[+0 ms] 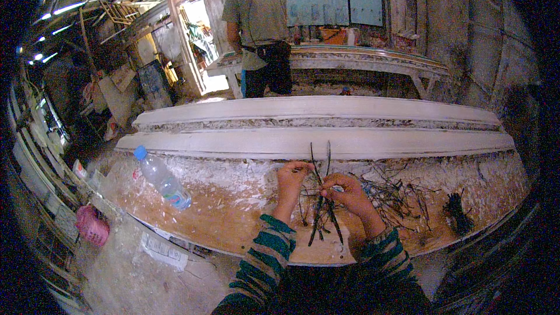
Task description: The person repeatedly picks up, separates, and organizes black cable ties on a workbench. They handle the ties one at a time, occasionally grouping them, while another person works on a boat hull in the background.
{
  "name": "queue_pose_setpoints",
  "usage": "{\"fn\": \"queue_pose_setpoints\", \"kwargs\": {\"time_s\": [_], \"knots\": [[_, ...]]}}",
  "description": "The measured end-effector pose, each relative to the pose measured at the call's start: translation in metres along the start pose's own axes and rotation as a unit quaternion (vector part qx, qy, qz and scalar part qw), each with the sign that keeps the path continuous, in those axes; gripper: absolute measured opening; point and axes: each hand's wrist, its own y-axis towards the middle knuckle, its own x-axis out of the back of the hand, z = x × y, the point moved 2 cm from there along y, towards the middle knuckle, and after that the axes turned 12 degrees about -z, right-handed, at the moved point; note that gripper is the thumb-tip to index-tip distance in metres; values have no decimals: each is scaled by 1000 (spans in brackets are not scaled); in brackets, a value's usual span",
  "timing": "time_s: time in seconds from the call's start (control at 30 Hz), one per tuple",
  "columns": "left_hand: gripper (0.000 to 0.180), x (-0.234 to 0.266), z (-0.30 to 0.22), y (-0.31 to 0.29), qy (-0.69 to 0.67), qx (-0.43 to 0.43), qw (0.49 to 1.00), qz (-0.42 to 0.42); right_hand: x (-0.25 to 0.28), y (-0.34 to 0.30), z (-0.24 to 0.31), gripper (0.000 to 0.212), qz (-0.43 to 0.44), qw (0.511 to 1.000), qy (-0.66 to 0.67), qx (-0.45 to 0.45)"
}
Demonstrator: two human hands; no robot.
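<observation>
Several thin, dark, stick-like strands (330, 213) cross in front of me, some with ends pointing up and others hanging down towards the near edge of the board. My right hand (345, 191) is closed in a pinch on them near the crossing point. To its left, my left hand (291, 176) pinches with fingertips at the upper part of one strand. A loose, tangled heap of similar dark strands (396, 195) lies right of and behind my right hand. Further right is a compact dark bundle (458, 213). The kind of strand is too unclear to name.
A wooden work board (216, 224) with flaking white patches lies under my hands. A clear bottle with a blue cap (160, 175) lies on its left side. Two long white planks (233, 143) run behind. A pink basket (92, 226) is at the left. Another person (256, 23) stands at a far bench (373, 61).
</observation>
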Motion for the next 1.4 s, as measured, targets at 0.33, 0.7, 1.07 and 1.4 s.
{"fn": "queue_pose_setpoints", "kwargs": {"time_s": [0.33,0.7,1.07,1.4], "knots": [[14,-19,14,-5,85,-24,976,198,24,12,-37,11,-232,969,-85,32],[15,-30,-12,-35,8,31,892,452,39,15,-46,11,-343,931,-119,33],[14,-37,-8,-39,-114,51,888,443,41,17,-39,17,-332,932,-127,75],[21,-13,20,4,71,-28,991,106,39,16,-43,11,-327,934,-137,52]]}}
